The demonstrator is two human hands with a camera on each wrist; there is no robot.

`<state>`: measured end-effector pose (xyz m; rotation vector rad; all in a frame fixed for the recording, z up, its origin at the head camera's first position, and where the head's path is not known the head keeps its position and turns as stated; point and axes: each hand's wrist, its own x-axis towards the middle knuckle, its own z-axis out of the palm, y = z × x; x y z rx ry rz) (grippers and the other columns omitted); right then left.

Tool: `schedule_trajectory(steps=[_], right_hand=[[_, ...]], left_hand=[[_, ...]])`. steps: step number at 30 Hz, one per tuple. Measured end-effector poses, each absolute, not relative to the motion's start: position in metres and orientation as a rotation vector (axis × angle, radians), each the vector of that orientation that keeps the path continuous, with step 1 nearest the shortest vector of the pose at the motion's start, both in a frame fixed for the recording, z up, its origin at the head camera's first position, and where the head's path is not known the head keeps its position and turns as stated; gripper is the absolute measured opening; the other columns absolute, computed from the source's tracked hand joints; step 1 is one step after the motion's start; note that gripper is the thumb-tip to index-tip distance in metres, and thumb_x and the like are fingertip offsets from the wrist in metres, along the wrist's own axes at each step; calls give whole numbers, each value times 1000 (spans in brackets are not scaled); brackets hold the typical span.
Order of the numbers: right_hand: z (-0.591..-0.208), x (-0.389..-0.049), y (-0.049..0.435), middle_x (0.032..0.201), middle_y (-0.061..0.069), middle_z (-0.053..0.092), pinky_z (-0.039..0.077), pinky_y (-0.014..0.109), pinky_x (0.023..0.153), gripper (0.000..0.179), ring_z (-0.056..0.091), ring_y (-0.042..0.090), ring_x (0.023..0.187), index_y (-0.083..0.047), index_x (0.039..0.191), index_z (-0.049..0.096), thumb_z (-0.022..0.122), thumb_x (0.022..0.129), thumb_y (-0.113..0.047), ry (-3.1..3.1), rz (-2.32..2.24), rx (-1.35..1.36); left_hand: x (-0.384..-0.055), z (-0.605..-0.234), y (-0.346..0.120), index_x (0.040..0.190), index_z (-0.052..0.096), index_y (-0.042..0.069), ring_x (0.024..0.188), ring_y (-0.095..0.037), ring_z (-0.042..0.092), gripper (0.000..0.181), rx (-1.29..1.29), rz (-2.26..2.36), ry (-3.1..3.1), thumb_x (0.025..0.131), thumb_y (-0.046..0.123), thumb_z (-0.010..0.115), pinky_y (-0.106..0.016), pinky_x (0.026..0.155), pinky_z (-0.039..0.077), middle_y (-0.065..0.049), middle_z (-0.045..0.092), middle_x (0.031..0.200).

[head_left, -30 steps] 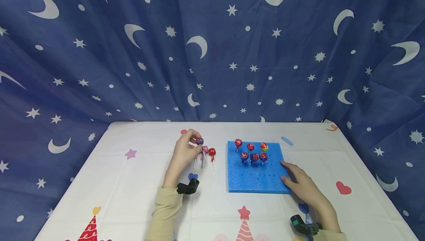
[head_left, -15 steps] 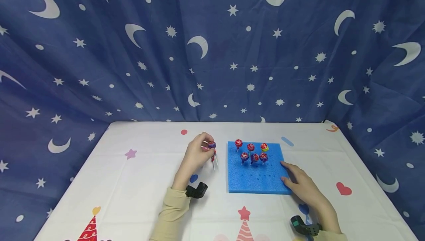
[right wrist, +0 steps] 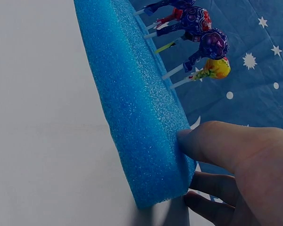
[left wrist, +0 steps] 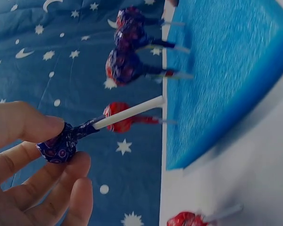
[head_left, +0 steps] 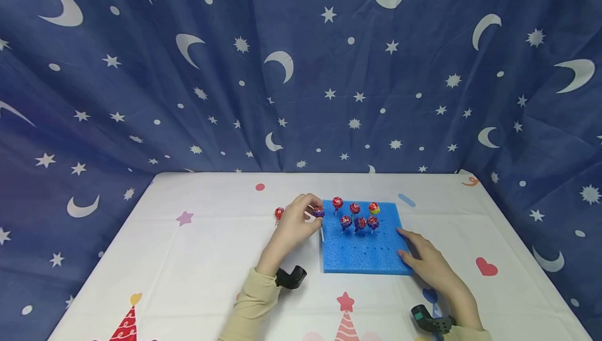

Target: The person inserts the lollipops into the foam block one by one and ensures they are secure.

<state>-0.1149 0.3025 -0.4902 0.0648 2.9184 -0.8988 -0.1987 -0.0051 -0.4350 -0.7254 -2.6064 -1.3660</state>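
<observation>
My left hand pinches a purple-wrapped lollipop by its round head between thumb and fingertips. It is beside the left edge of the blue foam board. In the left wrist view, the held lollipop's white stick points toward the foam. Two short rows of lollipops stand upright in the board, among them a yellow-and-red one and a purple one. My right hand rests on the board's right edge, thumb against the foam and fingers along its side.
A red lollipop lies left of my left hand, which hides others. Small holes mark the front part of the foam. The white patterned tablecloth reaches back to a blue star-and-moon curtain.
My left hand has moved right with the purple lollipop, from over the loose lollipops to the board's left edge. The right hand has stayed in place.
</observation>
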Motion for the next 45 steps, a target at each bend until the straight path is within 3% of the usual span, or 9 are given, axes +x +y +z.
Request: schedule_trajectory(steps=[4, 12, 25, 30, 45], right_hand=[[-490, -115, 303, 150, 28, 33, 26, 72, 101, 62, 27, 53, 137, -6, 147, 35, 58, 94, -28, 2925, -900, 57], [-489, -114, 302, 150, 28, 33, 26, 72, 101, 62, 27, 54, 137, -6, 147, 35, 58, 94, -28, 2927, -906, 53], [-490, -113, 303, 150, 28, 33, 27, 71, 101, 63, 27, 53, 137, -6, 147, 35, 58, 94, -30, 2920, -911, 50], [-489, -114, 303, 149, 27, 34, 27, 71, 102, 62, 28, 53, 137, -7, 147, 35, 58, 94, -31, 2929, -927, 38], [-486, -113, 305, 149, 27, 35, 27, 71, 103, 59, 28, 53, 137, -7, 146, 37, 58, 94, -27, 2940, -953, 21]], left_hand=[[-195, -435, 2, 102, 61, 12, 89, -24, 64, 22, -764, -1389, -2615, 81, 7, 69, -39, 80, 55, -6, 63, 101], [-188, -437, 14, 102, 61, 13, 89, -17, 62, 23, -824, -1327, -2611, 82, 9, 71, -30, 77, 54, -2, 62, 101], [-174, -438, 32, 107, 61, 15, 92, -12, 58, 25, -880, -1357, -2615, 85, 16, 71, -26, 79, 52, 1, 60, 106], [-170, -437, 41, 108, 61, 13, 92, -12, 58, 25, -929, -1352, -2575, 86, 16, 71, -30, 79, 53, 0, 59, 107], [-163, -446, 73, 110, 61, 14, 84, -8, 55, 27, -979, -1316, -2536, 85, 16, 72, -12, 70, 45, 1, 57, 106]])
